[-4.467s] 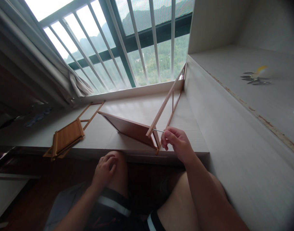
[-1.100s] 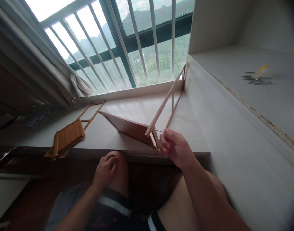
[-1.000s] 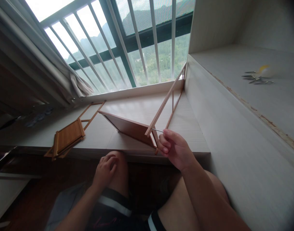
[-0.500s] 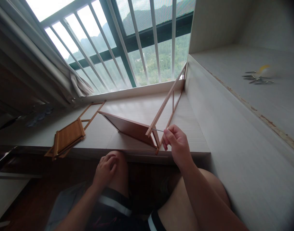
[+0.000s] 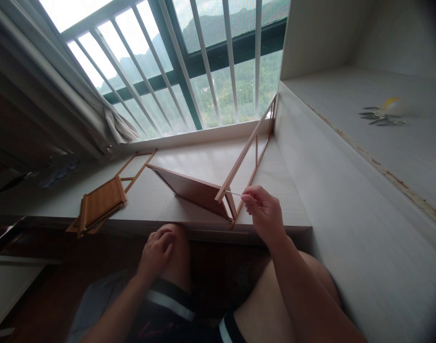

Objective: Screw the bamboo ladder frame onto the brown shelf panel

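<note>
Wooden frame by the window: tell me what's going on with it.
A seated person pinches a thin metal rod in the right hand, its far tip at the near end of the wooden frame. A wooden panel stands on edge, tilted, with one end at the frame. The left hand rests on the knee, holding nothing that shows. More wooden parts lie to the left.

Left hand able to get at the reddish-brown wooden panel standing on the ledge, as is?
Likely yes: the left hand rests on the knee, apparently holding nothing, and nothing visible blocks the way to the near face of the wooden panel.
</note>
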Demonstrator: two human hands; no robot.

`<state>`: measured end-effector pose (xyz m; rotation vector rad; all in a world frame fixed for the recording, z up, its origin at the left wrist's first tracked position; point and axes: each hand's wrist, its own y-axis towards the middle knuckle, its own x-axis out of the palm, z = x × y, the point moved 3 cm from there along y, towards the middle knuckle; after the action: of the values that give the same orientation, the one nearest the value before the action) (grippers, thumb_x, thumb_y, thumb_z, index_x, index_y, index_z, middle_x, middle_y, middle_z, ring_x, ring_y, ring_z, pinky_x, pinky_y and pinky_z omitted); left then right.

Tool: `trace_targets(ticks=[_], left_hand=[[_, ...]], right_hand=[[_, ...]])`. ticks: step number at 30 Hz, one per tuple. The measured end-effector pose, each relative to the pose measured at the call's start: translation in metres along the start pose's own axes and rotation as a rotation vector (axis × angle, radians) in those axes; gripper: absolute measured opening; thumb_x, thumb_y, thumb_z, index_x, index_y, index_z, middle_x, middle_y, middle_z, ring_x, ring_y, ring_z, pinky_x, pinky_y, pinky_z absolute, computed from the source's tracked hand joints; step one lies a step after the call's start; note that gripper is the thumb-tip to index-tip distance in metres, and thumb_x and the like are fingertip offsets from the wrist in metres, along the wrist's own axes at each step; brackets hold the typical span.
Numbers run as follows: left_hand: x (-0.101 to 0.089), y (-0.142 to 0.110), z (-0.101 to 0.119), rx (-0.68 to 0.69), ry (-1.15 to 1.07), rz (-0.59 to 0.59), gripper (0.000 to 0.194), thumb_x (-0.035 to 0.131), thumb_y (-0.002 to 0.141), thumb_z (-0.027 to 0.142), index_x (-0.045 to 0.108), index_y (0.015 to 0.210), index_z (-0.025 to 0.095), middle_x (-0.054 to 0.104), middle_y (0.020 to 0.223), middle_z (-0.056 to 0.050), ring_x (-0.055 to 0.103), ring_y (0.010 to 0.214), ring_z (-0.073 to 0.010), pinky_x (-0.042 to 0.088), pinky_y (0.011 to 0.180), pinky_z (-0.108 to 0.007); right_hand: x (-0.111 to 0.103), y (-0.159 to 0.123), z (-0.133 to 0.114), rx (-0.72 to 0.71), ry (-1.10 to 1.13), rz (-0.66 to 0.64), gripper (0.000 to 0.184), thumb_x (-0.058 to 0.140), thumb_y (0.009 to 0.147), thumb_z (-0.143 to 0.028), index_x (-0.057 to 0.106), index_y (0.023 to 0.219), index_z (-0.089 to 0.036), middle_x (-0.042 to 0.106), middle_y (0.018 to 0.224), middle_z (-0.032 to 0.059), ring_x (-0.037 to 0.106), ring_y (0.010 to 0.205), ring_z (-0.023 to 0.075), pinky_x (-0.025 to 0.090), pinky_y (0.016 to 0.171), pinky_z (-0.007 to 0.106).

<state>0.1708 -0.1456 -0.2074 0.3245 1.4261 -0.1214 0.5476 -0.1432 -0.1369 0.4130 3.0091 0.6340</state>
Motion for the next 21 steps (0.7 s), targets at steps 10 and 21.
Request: trace_targets(ticks=[10, 21], left_hand=[[0.0, -0.001, 0.0, -0.021, -0.033, -0.009, 0.023, 0.051, 0.091, 0.027, 0.072, 0.101, 0.026, 0.065, 0.124, -0.005, 0.055, 0.111, -0.0298, 0.047, 0.098, -0.046], [-0.017, 0.001, 0.018, -0.051, -0.207, -0.021, 0.026, 0.05, 0.09, 0.027, 0.074, 0.096, 0.021, 0.069, 0.115, -0.008, 0.057, 0.11, -0.0298, 0.047, 0.102, -0.047]], right_hand=[[0.003, -0.002, -0.006, -0.01, 0.015, 0.018, 0.031, 0.062, 0.094, -0.045, 0.064, 0.077, -0.019, 0.054, 0.064, 0.0001, 0.047, 0.059, 0.0116, 0.038, 0.058, 0.026], [0.003, -0.003, -0.001, -0.011, 0.059, -0.019, 0.025, 0.062, 0.094, -0.041, 0.064, 0.087, -0.018, 0.058, 0.067, 0.0, 0.053, 0.061, 0.0111, 0.042, 0.057, 0.023]])
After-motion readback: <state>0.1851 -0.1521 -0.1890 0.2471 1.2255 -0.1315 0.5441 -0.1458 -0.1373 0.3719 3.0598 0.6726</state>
